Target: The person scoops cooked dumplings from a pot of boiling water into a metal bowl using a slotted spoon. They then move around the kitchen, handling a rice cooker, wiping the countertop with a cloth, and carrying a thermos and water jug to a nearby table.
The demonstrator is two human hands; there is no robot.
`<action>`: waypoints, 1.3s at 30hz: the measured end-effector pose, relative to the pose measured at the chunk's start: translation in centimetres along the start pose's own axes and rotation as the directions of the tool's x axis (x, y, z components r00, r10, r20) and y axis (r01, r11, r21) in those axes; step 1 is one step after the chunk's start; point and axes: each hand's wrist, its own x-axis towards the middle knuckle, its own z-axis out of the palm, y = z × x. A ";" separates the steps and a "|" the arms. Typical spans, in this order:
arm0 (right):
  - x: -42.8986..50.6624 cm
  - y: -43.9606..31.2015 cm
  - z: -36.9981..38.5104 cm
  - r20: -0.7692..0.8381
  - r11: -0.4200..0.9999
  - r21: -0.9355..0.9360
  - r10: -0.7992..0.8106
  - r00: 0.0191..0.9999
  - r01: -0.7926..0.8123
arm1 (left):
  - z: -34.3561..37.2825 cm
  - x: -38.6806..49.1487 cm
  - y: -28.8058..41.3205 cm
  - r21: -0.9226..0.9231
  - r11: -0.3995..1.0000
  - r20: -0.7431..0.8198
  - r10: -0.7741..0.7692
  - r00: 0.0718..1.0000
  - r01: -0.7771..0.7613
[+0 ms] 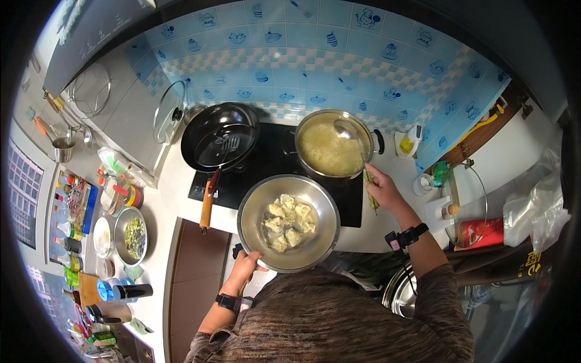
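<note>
My left hand (245, 269) grips the near left rim of a wide stainless steel bowl (317, 247). Several pale dumplings (290, 218) lie in the bottom of this bowl, which is held in front of the hob's near edge. My right hand (383, 187) is closed around the green handle of a metal ladle (346, 129). The ladle's head rests within a two-handled pot (380, 140) of cloudy, yellowish liquid (329, 147) on the cooktop. Steam or foam blurs what lies under the liquid's surface.
A black wok (195, 131) with a slotted turner (229, 144) stands on the black cooktop (272, 149), its wooden handle (207, 204) pointing towards me. On the left counter sits a bowl of chopped greens (135, 238). Glass lids (169, 113) lean at the left; a spray bottle (411, 141) stands right.
</note>
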 end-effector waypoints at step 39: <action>6.5 1.0 4.2 0.369 0.038 0.925 0.150 0.917 -0.378 | -0.8 -1.2 -0.4 0.019 0.998 -0.075 -0.061 0.995 0.062</action>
